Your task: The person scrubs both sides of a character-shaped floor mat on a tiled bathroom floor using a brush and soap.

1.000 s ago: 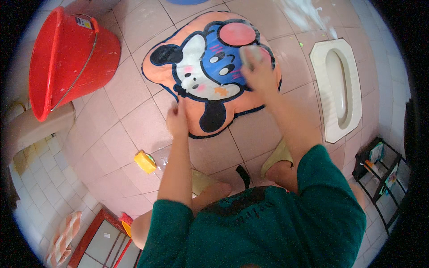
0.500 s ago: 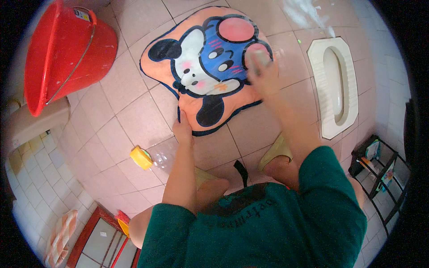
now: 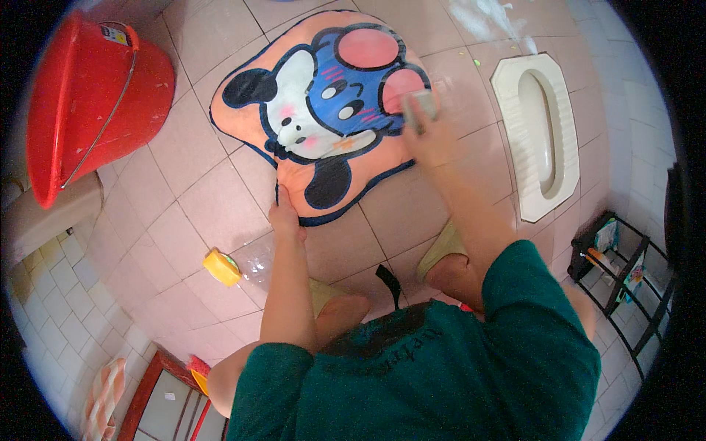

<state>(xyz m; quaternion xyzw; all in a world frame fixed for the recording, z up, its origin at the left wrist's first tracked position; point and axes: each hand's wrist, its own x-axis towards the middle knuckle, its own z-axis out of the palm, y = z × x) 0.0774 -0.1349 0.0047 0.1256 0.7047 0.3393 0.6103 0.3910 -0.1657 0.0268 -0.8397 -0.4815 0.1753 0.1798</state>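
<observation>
An orange cartoon-shaped floor mat (image 3: 254, 114), with blue, white and pink figures and a dark border, lies on the tiles in front of me. My left hand (image 3: 287, 214) grips its near left edge, thumb on top. At the mat's right side, my right hand (image 3: 434, 140) is closed round a pale scrubbing block (image 3: 421, 107) resting over the pink patch near the border. Motion smears that hand, so the block's exact kind is unclear.
A big red bucket (image 3: 95, 95) stands at the far left. To the right is a white squat toilet (image 3: 507, 110), with white foam (image 3: 485, 18) beyond it. A yellow block (image 3: 222, 267) lies on the floor at left. A black rack (image 3: 625, 264) is at the lower right.
The view has shifted, so the mat, bucket and toilet appear slightly further left. My right hand has moved a little over the mat's right side. My left hand keeps its grip.
</observation>
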